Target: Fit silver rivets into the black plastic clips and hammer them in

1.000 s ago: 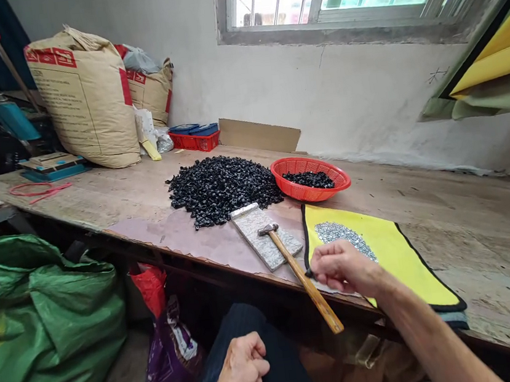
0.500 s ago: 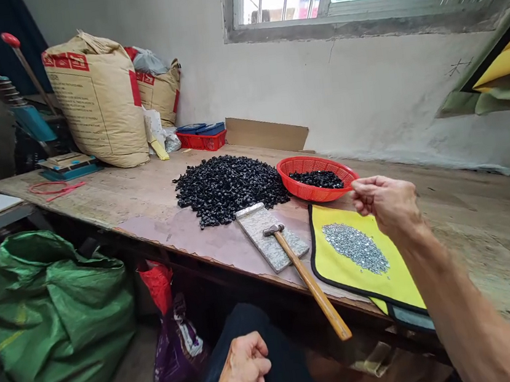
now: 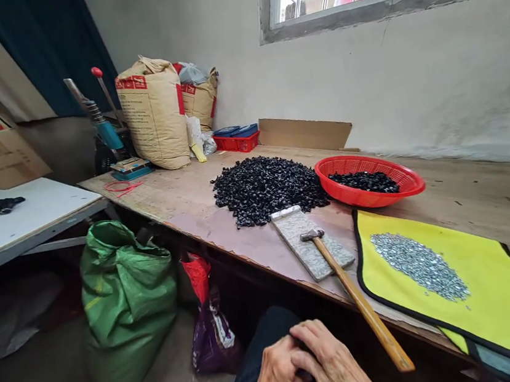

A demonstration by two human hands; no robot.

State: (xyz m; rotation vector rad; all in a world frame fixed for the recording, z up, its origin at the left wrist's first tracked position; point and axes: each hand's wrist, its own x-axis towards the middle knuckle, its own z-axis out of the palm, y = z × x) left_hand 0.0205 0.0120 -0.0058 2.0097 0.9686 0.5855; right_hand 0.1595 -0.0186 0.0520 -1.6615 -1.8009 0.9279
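Note:
Over the lap at the bottom, my left hand (image 3: 277, 371) and my right hand (image 3: 334, 358) touch. Both have bent, closed fingers; whatever may be between them is hidden. A wooden-handled hammer (image 3: 361, 302) rests its head on a speckled stone slab (image 3: 303, 247), its handle jutting past the table edge. Behind the slab is a heap of small black parts (image 3: 266, 186). A red basket (image 3: 402, 180) holds more black parts. Small silvery pieces (image 3: 420, 265) lie on a yellow cloth (image 3: 494, 285) with black edging.
Paper sacks (image 3: 156, 119), a teal hand press (image 3: 108, 134) and a small red tray (image 3: 240, 143) stand at the back. Below the table edge are a green sack (image 3: 129, 299) and a purple bag (image 3: 212, 339). A white table (image 3: 38, 208) is at left.
My right hand has come down from beside the red basket to my left hand over the lap. The view has turned left, showing the white table and a cardboard box.

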